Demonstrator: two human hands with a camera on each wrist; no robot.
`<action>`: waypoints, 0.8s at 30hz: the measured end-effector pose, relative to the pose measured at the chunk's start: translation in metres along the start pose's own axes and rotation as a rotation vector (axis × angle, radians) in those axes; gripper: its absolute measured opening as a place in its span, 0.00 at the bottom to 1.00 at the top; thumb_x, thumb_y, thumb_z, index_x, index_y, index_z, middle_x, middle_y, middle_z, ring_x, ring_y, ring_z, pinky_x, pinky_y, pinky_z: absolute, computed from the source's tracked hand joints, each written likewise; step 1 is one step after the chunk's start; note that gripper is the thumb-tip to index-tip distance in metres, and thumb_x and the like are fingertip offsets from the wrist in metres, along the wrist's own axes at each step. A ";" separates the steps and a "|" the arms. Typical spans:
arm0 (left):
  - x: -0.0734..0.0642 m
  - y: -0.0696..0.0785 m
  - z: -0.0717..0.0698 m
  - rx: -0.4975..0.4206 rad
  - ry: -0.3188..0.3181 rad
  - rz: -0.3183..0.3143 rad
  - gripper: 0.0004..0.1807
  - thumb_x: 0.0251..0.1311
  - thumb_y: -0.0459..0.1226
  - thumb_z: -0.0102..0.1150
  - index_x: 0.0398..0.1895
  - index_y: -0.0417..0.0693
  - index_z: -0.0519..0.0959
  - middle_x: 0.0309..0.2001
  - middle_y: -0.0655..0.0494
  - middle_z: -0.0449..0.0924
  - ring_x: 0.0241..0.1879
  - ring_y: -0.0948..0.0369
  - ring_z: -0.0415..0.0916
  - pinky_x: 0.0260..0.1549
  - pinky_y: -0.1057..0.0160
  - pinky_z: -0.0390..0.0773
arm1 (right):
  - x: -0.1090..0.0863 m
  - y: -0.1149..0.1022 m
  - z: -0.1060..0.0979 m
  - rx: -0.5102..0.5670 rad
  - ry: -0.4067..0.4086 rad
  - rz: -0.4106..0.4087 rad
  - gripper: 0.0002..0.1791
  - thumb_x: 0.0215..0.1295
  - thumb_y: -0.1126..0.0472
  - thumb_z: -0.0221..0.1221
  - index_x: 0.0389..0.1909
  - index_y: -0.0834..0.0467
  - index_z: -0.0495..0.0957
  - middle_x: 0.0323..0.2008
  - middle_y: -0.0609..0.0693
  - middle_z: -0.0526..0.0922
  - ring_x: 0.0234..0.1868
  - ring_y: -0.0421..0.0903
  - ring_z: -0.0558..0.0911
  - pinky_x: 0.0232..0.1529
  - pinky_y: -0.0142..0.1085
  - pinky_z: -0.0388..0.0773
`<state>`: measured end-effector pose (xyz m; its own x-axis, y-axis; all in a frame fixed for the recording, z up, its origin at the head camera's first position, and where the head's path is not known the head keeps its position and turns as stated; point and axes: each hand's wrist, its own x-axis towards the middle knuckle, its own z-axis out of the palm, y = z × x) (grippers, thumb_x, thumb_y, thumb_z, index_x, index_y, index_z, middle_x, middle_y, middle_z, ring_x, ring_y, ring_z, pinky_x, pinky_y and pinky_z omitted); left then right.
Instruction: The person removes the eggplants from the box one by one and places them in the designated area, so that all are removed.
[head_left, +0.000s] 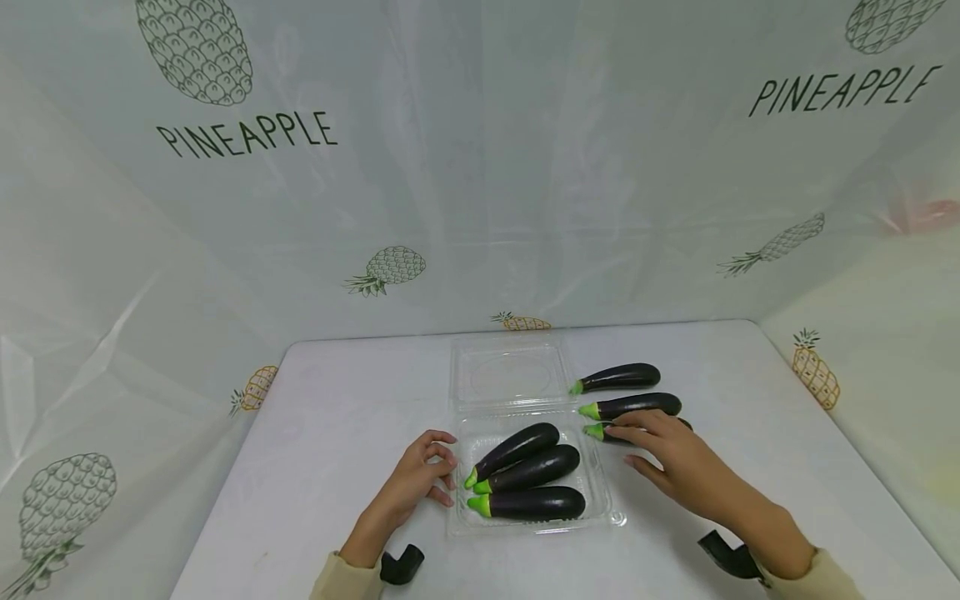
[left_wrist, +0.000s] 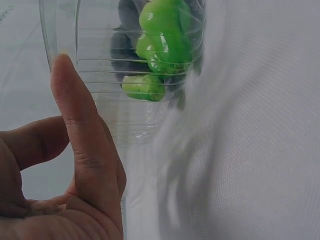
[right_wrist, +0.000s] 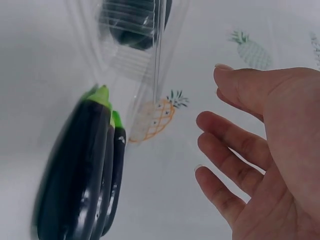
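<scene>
- Overhead and all around, a pale sheet (head_left: pixel 480 183) printed with pineapples backs the scene I'm watching.
- The white surface (head_left: pixel 337 417) stretches in front of it, with everything laid out on top.
- On that stands a clear plastic box (head_left: pixel 604 492), its lid (head_left: pixel 510 371) folded back flat, away from the person.
- Two hands come in from pale sleeves (head_left: pixel 348 579). The left hand (head_left: pixel 420 475) is at the box's left edge, fingers loosely bent and gripping nothing; I can't tell whether it touches the plastic.
- The right hand (head_left: pixel 678 467) hovers over the nearest loose eggplant (head_left: pixel 618 436), fingers apart and holding nothing.
- Three eggplants in the box (head_left: pixel 536 470) lie side by side, their green ends toward the left hand.
- Three more lie in a row just right of the box, green ends facing it; the other two loose eggplants (head_left: pixel 637 405) sit farther back.
- Smaller still, a black wrist piece (head_left: pixel 402 565) shows by the left sleeve.
</scene>
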<state>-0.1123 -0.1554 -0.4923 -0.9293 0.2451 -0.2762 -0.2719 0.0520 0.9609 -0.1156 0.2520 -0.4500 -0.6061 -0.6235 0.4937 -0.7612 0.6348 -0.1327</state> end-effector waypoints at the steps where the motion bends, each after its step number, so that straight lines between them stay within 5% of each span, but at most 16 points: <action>1: 0.000 0.000 0.000 0.000 0.000 0.000 0.22 0.74 0.28 0.55 0.66 0.32 0.65 0.40 0.53 0.73 0.28 0.60 0.76 0.20 0.63 0.85 | 0.001 -0.001 0.000 0.002 -0.005 0.000 0.32 0.47 0.68 0.79 0.57 0.55 0.85 0.57 0.49 0.84 0.57 0.51 0.82 0.48 0.51 0.84; 10: 0.000 0.002 0.001 -0.003 -0.003 0.006 0.22 0.73 0.27 0.55 0.66 0.31 0.64 0.39 0.53 0.72 0.28 0.61 0.76 0.20 0.63 0.85 | 0.008 -0.007 0.005 0.021 -0.007 0.002 0.27 0.52 0.66 0.78 0.55 0.56 0.86 0.55 0.48 0.84 0.56 0.50 0.82 0.50 0.48 0.84; 15: -0.001 0.003 0.001 0.002 0.003 0.004 0.22 0.73 0.27 0.55 0.66 0.31 0.64 0.39 0.53 0.72 0.28 0.61 0.76 0.20 0.63 0.85 | 0.013 -0.010 0.009 0.041 0.002 -0.037 0.19 0.66 0.58 0.73 0.57 0.54 0.85 0.56 0.47 0.84 0.55 0.49 0.83 0.50 0.49 0.85; 22: -0.001 0.002 0.001 -0.009 -0.007 0.012 0.22 0.73 0.26 0.54 0.66 0.29 0.64 0.39 0.53 0.72 0.28 0.61 0.76 0.20 0.64 0.85 | 0.020 -0.016 0.015 0.055 -0.027 -0.044 0.28 0.54 0.65 0.77 0.58 0.54 0.84 0.55 0.47 0.84 0.55 0.48 0.82 0.52 0.52 0.84; 24: -0.001 0.002 0.001 -0.014 -0.012 0.017 0.22 0.74 0.26 0.54 0.66 0.28 0.64 0.39 0.52 0.72 0.29 0.61 0.76 0.20 0.65 0.84 | 0.021 -0.018 0.016 0.057 -0.035 -0.040 0.25 0.58 0.63 0.76 0.58 0.54 0.84 0.55 0.47 0.84 0.55 0.48 0.82 0.53 0.52 0.84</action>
<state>-0.1120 -0.1542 -0.4901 -0.9309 0.2573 -0.2594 -0.2594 0.0344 0.9652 -0.1185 0.2202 -0.4504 -0.5823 -0.6640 0.4690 -0.7959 0.5832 -0.1625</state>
